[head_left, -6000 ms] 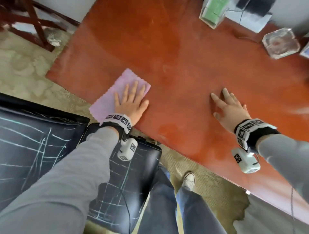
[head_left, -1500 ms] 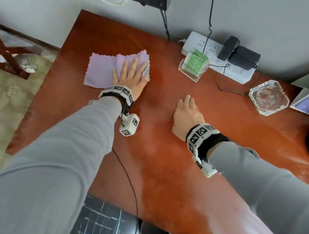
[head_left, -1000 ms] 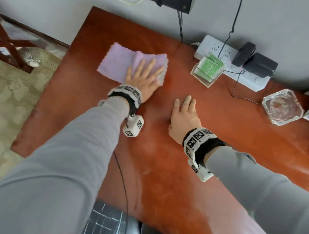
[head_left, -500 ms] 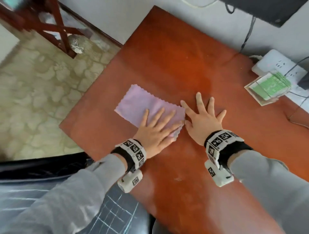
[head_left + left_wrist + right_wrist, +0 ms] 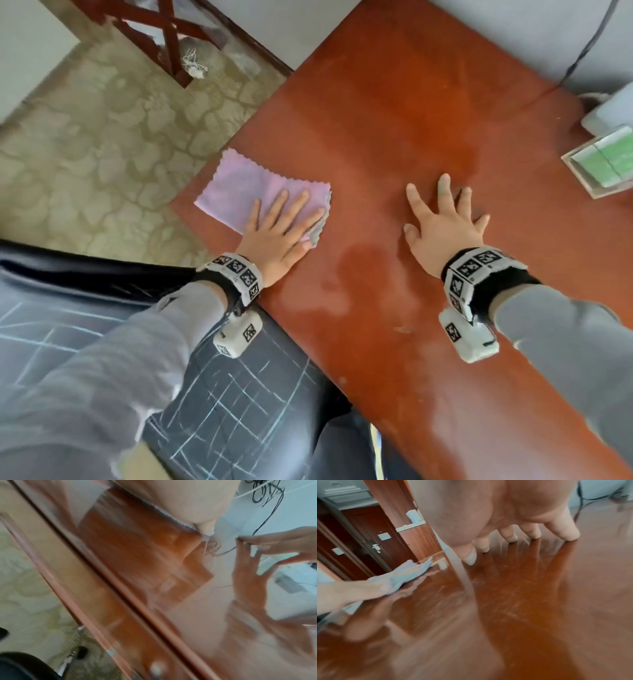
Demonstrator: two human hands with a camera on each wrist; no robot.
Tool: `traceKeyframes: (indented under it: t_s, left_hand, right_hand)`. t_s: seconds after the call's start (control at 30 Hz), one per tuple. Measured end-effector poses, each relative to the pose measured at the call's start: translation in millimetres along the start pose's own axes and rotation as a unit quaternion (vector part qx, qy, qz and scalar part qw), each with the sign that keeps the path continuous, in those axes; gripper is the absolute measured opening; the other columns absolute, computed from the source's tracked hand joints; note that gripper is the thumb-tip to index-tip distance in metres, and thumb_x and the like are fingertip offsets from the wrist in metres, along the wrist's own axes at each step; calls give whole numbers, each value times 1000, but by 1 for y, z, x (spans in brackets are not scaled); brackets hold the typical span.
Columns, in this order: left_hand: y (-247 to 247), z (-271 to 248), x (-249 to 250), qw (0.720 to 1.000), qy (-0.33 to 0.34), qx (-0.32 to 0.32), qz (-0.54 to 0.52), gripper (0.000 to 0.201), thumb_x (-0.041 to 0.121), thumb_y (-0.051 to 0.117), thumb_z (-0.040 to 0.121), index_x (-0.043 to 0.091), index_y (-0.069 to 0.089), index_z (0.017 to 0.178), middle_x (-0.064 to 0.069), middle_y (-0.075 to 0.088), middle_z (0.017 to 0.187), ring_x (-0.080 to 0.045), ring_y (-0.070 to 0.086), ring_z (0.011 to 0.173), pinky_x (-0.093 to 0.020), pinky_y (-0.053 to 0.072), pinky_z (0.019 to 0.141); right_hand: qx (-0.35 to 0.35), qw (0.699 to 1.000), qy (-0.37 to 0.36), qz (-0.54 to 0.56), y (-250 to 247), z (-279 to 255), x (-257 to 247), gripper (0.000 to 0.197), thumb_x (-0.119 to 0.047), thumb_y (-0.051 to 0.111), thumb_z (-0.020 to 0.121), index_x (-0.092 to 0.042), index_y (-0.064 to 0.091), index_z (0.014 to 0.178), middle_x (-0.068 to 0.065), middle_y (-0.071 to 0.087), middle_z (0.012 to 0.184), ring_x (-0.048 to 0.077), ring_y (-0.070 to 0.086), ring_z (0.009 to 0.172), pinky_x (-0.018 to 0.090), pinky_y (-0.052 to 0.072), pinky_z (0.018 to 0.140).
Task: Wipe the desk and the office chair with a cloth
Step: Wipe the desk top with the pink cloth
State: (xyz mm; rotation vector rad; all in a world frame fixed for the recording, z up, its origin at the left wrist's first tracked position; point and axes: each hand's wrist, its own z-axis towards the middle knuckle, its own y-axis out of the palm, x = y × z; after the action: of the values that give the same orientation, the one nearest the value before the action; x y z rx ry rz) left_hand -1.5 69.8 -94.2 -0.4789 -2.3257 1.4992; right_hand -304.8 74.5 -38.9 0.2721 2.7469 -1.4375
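A pale purple cloth (image 5: 239,186) lies flat on the red-brown desk (image 5: 394,113), close to its left corner. My left hand (image 5: 284,222) presses down on the cloth's near right part with straight fingers. My right hand (image 5: 442,219) rests flat on the bare desk to the right, fingers spread. The right wrist view shows the cloth (image 5: 406,574) under the left hand at the left, and my right hand's fingertips (image 5: 571,536) touching the wood. A black office chair (image 5: 222,411) with pale scratch lines sits below the desk's near edge.
A clear holder with green cards (image 5: 606,161) stands at the desk's right edge, next to a white power strip (image 5: 606,109). A dark wooden stand (image 5: 164,34) stands on the patterned carpet (image 5: 85,144) at the back left.
The left hand has slid the cloth left toward the desk's near left corner. The two hands, nearly touching half a second ago, are now well apart.
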Motion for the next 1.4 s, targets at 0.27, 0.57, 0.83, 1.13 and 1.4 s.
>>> traceKeyframes:
  t_s: [0.27,0.57,0.83,1.13,1.4]
  left_hand:
    - [-19,27,-68,962,-246,46,-107,60,50,17,107,40,-14,157,3,-19,167,-26,-15,154,-58,-9,121]
    - [28,-58,64,995,101,9,4,56,54,0,101,49,-27,150,9,-25,164,-25,-18,154,-60,-4,121]
    - [28,-46,171,996,86,-14,-17,56,52,3,103,47,-22,153,8,-29,163,-26,-25,151,-66,-6,117]
    - [10,-113,229,906,87,87,-405,49,24,47,102,21,42,150,4,23,165,7,8,146,-42,11,124]
    - [45,-106,107,979,-113,15,-167,66,30,31,107,15,-4,161,-7,-16,167,-22,-12,154,-49,-2,125]
  right_hand:
    - [3,999,-37,-9,18,-22,-21,63,-40,34,102,-47,-2,154,2,-19,164,39,-13,150,70,10,115]
    - [19,998,-52,36,33,-56,43,83,3,42,87,-43,24,154,1,0,166,25,1,152,48,13,123]
    - [74,988,-13,137,74,-124,69,75,5,39,90,-33,28,154,3,4,166,28,4,152,45,12,124]
    - [59,970,-157,178,100,-182,30,65,-4,46,99,-18,20,157,6,4,166,25,3,152,43,9,124]
    - [24,973,-224,-55,183,-202,-6,63,-51,-1,98,-33,-7,157,2,-21,163,33,-22,149,51,-10,121]
